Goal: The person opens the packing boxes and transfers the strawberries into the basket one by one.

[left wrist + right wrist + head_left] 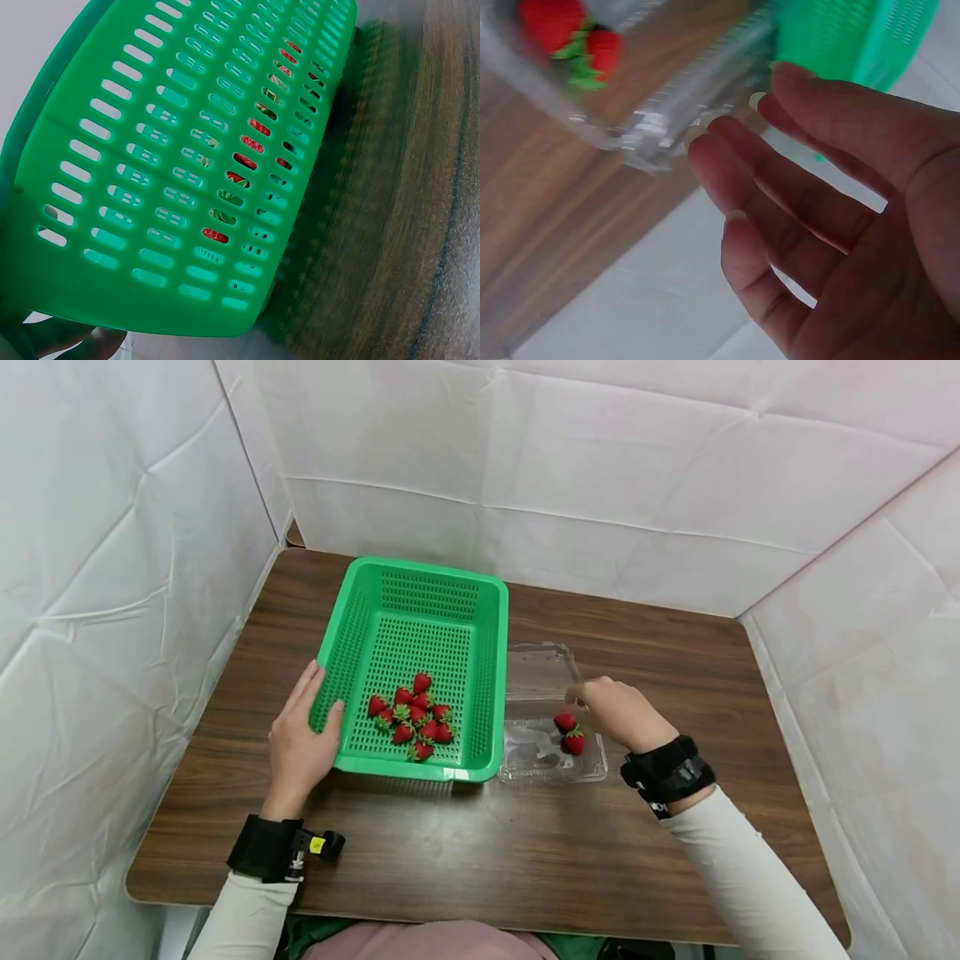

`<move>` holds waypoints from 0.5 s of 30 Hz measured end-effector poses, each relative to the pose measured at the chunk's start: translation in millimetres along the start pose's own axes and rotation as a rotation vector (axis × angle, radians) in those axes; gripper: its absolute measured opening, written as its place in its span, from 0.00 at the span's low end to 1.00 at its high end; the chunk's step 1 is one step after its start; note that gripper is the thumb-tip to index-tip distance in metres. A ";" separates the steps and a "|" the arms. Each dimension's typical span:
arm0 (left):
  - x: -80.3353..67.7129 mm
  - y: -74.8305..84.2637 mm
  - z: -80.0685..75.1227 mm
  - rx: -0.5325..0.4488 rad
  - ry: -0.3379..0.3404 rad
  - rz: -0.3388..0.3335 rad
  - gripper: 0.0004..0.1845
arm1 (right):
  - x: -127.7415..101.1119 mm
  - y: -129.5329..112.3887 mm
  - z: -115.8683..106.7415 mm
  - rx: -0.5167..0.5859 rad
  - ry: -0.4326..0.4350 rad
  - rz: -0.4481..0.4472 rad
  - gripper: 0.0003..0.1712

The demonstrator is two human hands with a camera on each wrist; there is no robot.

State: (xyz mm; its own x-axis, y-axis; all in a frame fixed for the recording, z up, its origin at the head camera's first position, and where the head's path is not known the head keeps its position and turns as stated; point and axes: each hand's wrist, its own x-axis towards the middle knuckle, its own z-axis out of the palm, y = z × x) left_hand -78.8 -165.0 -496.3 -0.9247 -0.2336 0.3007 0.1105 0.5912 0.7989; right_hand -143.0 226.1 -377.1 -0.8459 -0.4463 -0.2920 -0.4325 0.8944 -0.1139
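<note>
My left hand [300, 743] holds the near left rim of a green plastic basket [495, 693], thumb over the edge and fingers along the outside. Several red strawberries [427, 731] with green leaves lie toward the basket's near end; red bits of them show through the wall's slots in the left wrist view. Two strawberries [573, 742] sit at the right side of a clear plastic clamshell box [525, 768]. Above that box's right edge is my right hand [622, 714]. Its fingers [750, 187] are loosely bent and apart from the thumb, with nothing between them.
The box's clear lid [540, 664] lies folded back, away from me, close against the basket's right side. Both stand on a brown wood-grain table [465, 860]. White sheeting [562, 468] walls the table at the back and sides.
</note>
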 end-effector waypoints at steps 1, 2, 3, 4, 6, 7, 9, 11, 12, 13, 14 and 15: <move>0.1 -0.4 0.0 0.001 0.000 0.000 0.30 | -0.2 2.3 3.6 -0.007 -0.010 0.008 0.14; 0.2 -0.7 0.0 0.001 0.001 -0.001 0.30 | 0.3 4.7 7.6 -0.006 -0.027 0.021 0.14; 0.1 -0.9 0.1 0.002 0.001 -0.001 0.30 | 0.8 7.1 11.7 -0.009 -0.043 0.033 0.14; 0.1 -1.0 0.1 0.002 0.000 -0.001 0.30 | 1.3 8.8 15.4 -0.016 -0.057 0.047 0.14; 0.1 -1.2 0.2 0.004 -0.001 -0.002 0.30 | 3.4 12.4 23.1 -0.018 -0.081 0.080 0.13; 0.2 -1.1 0.2 0.005 0.000 -0.003 0.30 | 4.5 13.9 26.9 -0.023 -0.093 0.090 0.12; 0.2 -1.0 0.2 0.005 0.001 -0.003 0.30 | 6.1 16.1 33.8 -0.042 -0.112 0.097 0.11; 0.4 -1.0 0.1 0.006 0.003 -0.004 0.30 | 7.7 17.7 40.2 -0.062 -0.124 0.096 0.11; 0.5 -1.0 0.2 0.006 0.004 -0.003 0.29 | 8.2 18.2 43.0 -0.074 -0.130 0.090 0.12; 0.6 -1.1 0.2 0.006 0.004 -0.004 0.29 | 8.4 18.2 45.4 -0.081 -0.136 0.083 0.14; 0.6 -1.2 0.2 0.005 0.006 -0.002 0.29 | 9.0 18.1 47.7 -0.089 -0.139 0.072 0.15; 0.6 -1.4 0.4 0.004 0.006 -0.001 0.29 | 9.6 17.9 50.0 -0.095 -0.134 0.067 0.15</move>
State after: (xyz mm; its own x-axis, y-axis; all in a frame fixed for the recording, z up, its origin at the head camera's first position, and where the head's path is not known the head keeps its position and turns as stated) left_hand -79.7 -165.7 -497.4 -0.9225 -0.2393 0.3028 0.1078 0.5936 0.7975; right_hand -143.3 239.3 -429.4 -0.8274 -0.3722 -0.4206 -0.4095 0.9123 -0.0018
